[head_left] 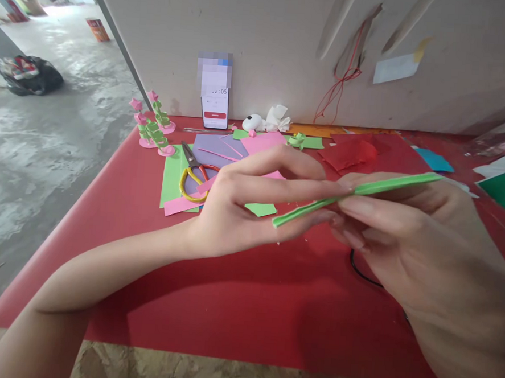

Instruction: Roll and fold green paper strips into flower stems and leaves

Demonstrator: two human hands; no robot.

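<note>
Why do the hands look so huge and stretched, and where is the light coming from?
Head view: the wide lens swells whatever is close, so the right hand and left hand pinching the green paper strip loom large. Daylight glares at the top left over the floor. A patch above the phone is blurred.

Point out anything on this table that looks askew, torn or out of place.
Nothing looks damaged. The paper sheets lie in a loose, crooked pile with the scissors on top, and small scraps dot the red table. Both hands, left and right, pinch a folded green strip.
</note>
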